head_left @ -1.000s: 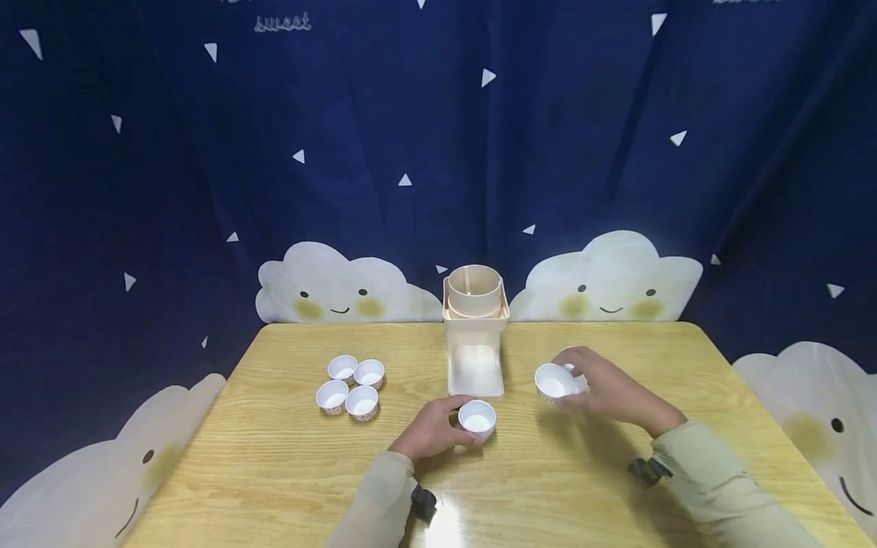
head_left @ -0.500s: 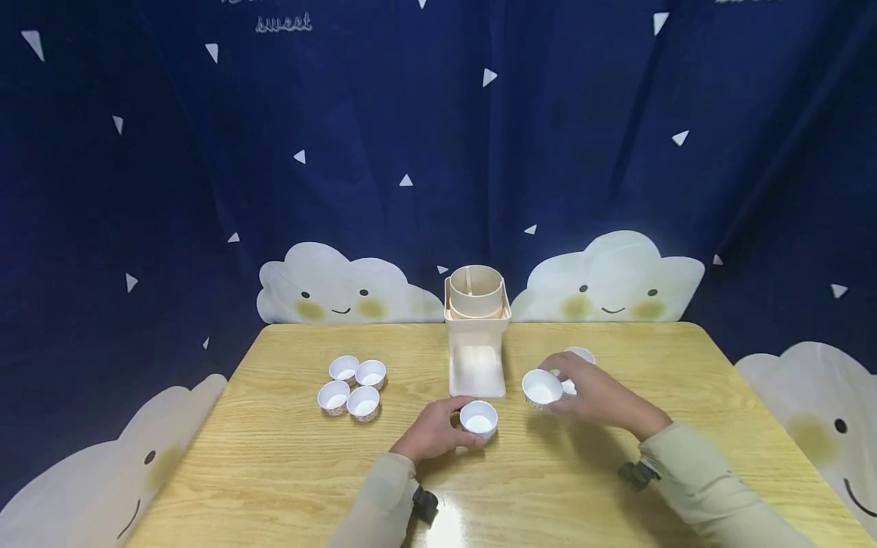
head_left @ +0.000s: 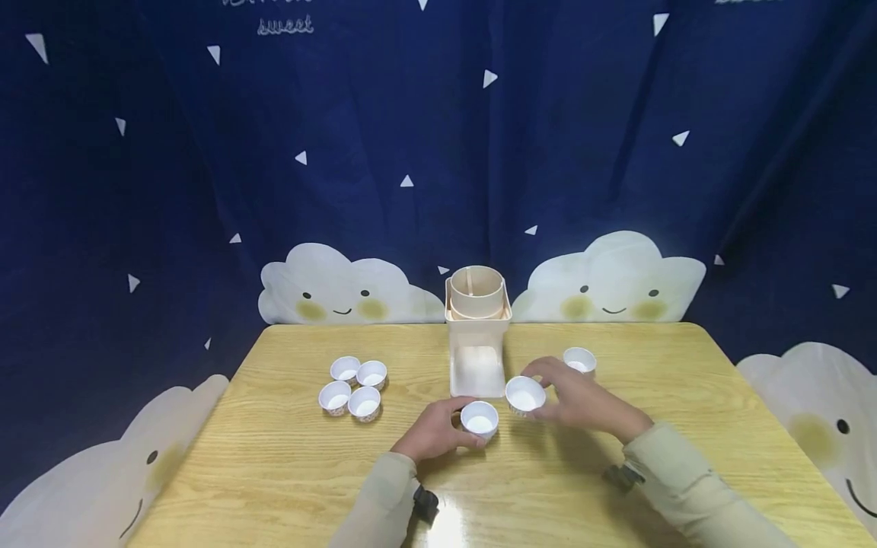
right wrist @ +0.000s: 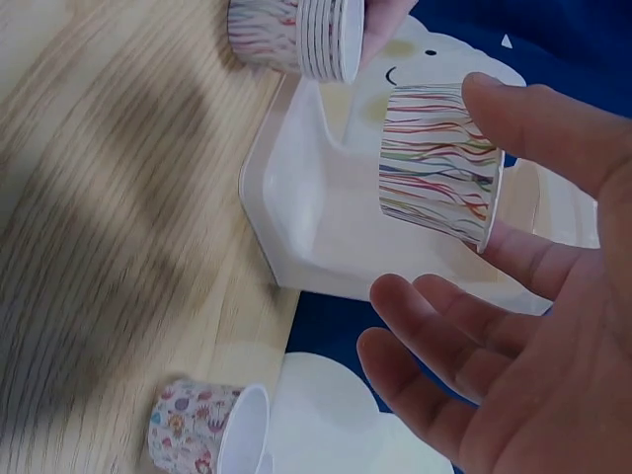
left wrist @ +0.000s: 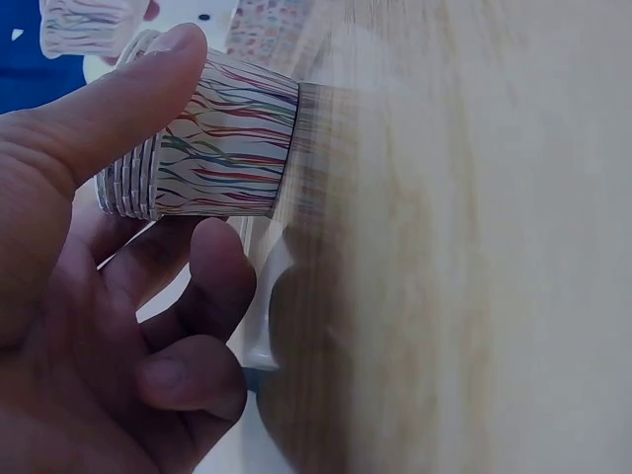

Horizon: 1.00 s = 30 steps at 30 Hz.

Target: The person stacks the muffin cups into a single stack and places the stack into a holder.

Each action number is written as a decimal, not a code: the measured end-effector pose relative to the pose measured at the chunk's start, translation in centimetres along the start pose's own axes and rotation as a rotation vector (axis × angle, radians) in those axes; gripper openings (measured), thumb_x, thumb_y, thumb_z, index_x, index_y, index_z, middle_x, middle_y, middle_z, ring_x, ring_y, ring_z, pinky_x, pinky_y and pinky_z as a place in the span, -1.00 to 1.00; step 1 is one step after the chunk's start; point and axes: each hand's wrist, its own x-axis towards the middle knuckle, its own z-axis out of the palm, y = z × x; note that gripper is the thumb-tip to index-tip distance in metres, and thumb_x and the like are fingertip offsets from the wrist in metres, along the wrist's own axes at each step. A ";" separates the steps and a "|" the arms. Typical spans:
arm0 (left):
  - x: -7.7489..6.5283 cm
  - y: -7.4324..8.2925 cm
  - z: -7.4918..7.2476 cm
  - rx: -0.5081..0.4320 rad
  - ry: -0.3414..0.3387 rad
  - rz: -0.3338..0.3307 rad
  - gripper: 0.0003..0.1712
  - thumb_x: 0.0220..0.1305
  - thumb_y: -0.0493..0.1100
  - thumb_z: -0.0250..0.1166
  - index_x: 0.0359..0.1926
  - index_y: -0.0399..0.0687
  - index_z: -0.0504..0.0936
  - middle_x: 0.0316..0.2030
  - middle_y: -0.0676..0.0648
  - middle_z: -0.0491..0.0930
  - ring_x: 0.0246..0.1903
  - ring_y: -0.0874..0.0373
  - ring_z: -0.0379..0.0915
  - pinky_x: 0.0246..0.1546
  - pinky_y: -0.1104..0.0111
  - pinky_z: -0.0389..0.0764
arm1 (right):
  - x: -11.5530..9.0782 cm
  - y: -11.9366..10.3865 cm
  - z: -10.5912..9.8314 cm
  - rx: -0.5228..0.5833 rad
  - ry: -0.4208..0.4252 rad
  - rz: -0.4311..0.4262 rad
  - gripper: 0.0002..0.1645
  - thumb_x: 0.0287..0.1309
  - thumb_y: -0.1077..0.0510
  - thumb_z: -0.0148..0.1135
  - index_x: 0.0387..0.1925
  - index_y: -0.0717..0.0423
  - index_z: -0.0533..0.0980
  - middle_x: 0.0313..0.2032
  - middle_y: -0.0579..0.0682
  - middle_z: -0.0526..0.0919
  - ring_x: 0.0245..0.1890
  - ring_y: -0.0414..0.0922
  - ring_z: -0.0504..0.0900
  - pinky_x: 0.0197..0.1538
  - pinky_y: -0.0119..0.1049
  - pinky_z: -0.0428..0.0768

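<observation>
My left hand (head_left: 438,431) grips a nested stack of paper cups (left wrist: 232,138), printed with wavy coloured lines, between thumb and fingers. The stack stands upright on the table in front of the beige holder. Just to its right, my right hand (head_left: 574,396) pinches a single paper cup (right wrist: 434,158) with the same wavy lines, by its rim, held above the table. Its mouth faces up in the head view. The two hands' cups are close but apart.
Several white paper cups (head_left: 365,403) stand grouped at the left. A flower-printed cup (right wrist: 197,430) stands at the back right. The beige holder (head_left: 477,335), with a round tube on top, stands at the table's back middle. A dark blue curtain (head_left: 438,152) hangs behind the table.
My right hand has carried its cup leftward, away from the cup at the back right and towards the stack. That back-right cup has come into fuller view. My left hand stays with the stack.
</observation>
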 end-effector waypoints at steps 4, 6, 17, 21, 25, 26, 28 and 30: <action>0.0 0.2 -0.2 0.007 0.005 0.008 -0.30 -0.09 -0.04 0.61 0.16 0.24 0.62 0.11 0.11 0.66 0.19 0.06 0.50 0.26 0.09 0.46 | 0.3 -0.3 0.5 -0.017 0.015 -0.053 -0.44 -0.11 0.13 0.55 -0.01 0.11 0.55 0.00 0.07 0.62 -0.12 -0.05 0.65 0.01 -0.09 0.64; 0.0 0.3 -0.2 0.019 0.006 0.011 -0.30 -0.10 -0.04 0.62 0.16 0.24 0.62 0.10 0.10 0.67 0.19 0.06 0.51 0.26 0.09 0.45 | 0.4 -0.4 0.7 -0.015 0.016 -0.076 -0.44 -0.11 0.14 0.54 -0.02 0.12 0.54 -0.01 0.05 0.62 -0.11 -0.05 0.65 0.00 -0.10 0.65; 0.0 0.3 -0.1 0.013 -0.024 0.007 -0.26 -0.07 -0.03 0.60 0.21 0.24 0.59 0.16 0.08 0.63 0.21 0.04 0.49 0.27 0.05 0.45 | 1.3 -0.9 2.4 0.037 -0.046 -0.093 -0.51 -0.04 0.11 0.51 -0.04 0.10 0.55 0.01 0.04 0.61 0.00 -0.02 0.58 0.03 -0.08 0.66; 0.1 0.3 -0.1 0.034 -0.017 0.011 -0.25 -0.08 -0.01 0.60 0.22 0.22 0.59 0.15 0.09 0.64 0.20 0.07 0.50 0.28 0.10 0.44 | 1.6 -1.2 3.0 0.036 -0.058 -0.072 -0.53 -0.04 0.10 0.51 -0.05 0.06 0.56 0.02 0.04 0.61 -0.01 -0.05 0.58 0.04 -0.06 0.64; 0.0 0.4 -0.1 0.052 -0.015 0.010 -0.25 -0.08 -0.01 0.60 0.21 0.19 0.59 0.15 0.08 0.64 0.20 0.07 0.50 0.29 0.10 0.45 | 1.8 -1.6 3.5 0.007 -0.075 -0.050 -0.52 -0.01 0.04 0.50 -0.03 0.03 0.55 0.05 0.03 0.58 -0.05 -0.10 0.59 0.04 -0.10 0.63; 0.0 0.3 -0.1 0.054 -0.015 0.009 -0.26 -0.07 0.00 0.60 0.21 0.19 0.59 0.15 0.08 0.64 0.21 0.07 0.50 0.29 0.09 0.45 | 1.8 -1.7 3.7 -0.004 -0.076 -0.047 -0.51 -0.01 0.02 0.50 -0.03 0.02 0.55 0.05 0.03 0.58 -0.06 -0.11 0.60 0.04 -0.10 0.63; 0.0 0.3 -0.1 0.052 -0.015 0.009 -0.26 -0.07 0.00 0.60 0.21 0.18 0.59 0.15 0.08 0.64 0.22 0.06 0.50 0.30 0.08 0.44 | 1.9 -1.9 3.8 -0.022 -0.081 -0.036 -0.49 0.00 -0.02 0.49 -0.02 0.01 0.54 0.05 0.02 0.57 -0.06 -0.11 0.61 0.04 -0.12 0.63; 0.0 0.3 -0.2 0.047 -0.016 0.013 -0.26 -0.07 -0.01 0.60 0.21 0.18 0.59 0.15 0.08 0.64 0.22 0.06 0.49 0.29 0.08 0.45 | 2.0 -2.0 4.0 -0.033 -0.088 -0.024 -0.49 0.01 -0.04 0.48 0.00 -0.02 0.54 0.06 0.00 0.56 -0.04 -0.10 0.62 0.05 -0.11 0.62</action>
